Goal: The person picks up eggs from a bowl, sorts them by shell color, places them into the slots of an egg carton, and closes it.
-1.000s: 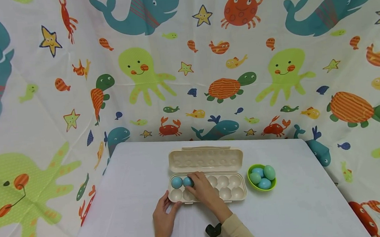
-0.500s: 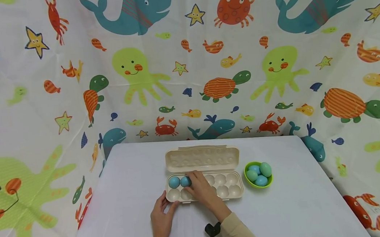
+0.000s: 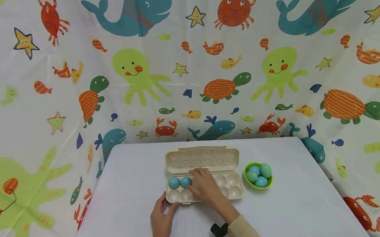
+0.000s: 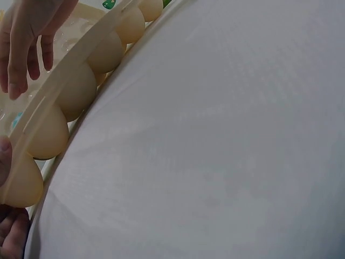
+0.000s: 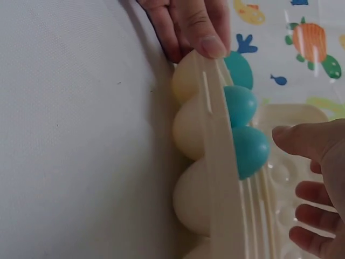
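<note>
An open egg carton (image 3: 202, 160) stands on the table, its lid tipped back. Two blue eggs, a left one (image 3: 173, 183) and a right one (image 3: 185, 182), sit in the two leftmost cups of its back row. My left hand (image 3: 160, 221) grips the carton's front left corner; in the right wrist view its thumb (image 5: 213, 46) lies on the rim with fingers below. My right hand (image 3: 208, 189) hovers over the carton just right of the right egg, holding nothing; in the right wrist view its fingers are spread, apart from the egg (image 5: 250, 152).
A lime-green bowl (image 3: 259, 188) holding two blue and two green eggs stands right of the carton. A small black object (image 3: 219, 230) is by the right sleeve (image 3: 244, 229). Behind the white table (image 3: 296, 199) hangs a sea-animal print cloth (image 3: 193, 67).
My right hand has let go of the right blue egg in its cup and drawn a little to the right. My left hand keeps its grip on the carton corner.
</note>
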{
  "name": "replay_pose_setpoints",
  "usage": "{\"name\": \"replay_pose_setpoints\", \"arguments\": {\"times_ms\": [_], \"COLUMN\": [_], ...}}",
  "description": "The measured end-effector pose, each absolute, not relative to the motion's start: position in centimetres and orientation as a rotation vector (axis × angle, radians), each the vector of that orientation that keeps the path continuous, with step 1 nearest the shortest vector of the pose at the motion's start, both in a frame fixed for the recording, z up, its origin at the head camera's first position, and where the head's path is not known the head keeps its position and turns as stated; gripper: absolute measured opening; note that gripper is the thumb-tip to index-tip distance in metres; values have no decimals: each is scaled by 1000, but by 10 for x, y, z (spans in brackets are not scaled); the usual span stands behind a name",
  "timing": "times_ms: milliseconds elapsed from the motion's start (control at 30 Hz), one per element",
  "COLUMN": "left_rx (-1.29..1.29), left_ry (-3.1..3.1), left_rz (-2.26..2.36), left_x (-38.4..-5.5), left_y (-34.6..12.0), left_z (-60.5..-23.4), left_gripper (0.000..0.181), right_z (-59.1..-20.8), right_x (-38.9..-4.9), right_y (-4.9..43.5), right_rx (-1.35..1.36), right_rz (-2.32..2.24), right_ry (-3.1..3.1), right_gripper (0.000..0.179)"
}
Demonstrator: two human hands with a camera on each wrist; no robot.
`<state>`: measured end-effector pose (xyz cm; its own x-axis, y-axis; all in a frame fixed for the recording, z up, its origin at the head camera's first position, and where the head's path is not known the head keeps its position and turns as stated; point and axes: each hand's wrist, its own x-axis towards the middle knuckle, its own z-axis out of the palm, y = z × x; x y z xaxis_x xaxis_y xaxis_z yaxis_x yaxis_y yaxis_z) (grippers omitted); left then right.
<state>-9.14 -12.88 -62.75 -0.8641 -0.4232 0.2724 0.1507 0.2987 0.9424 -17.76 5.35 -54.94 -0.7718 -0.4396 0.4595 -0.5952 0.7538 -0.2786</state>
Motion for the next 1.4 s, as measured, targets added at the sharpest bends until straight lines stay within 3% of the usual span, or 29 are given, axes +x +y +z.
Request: {"name": "replay_pose_setpoints", "arguments": {"times_ms": [767, 1400], "left_rx": [259, 282], "left_ry": [-2093, -2099], "left_rz": [-1611, -1626], "left_x": [-87, -87], "left_y": [-125, -125], "left_z": [-629, -625], "left_gripper": [65, 64], "right_z": [-526, -540], "right_x": [-168, -171], "right_y": [122, 197], "right_rx": [600, 451], "right_rz": [564, 572], "right_ry": [-2648, -2531], "right_gripper": [53, 53]}}
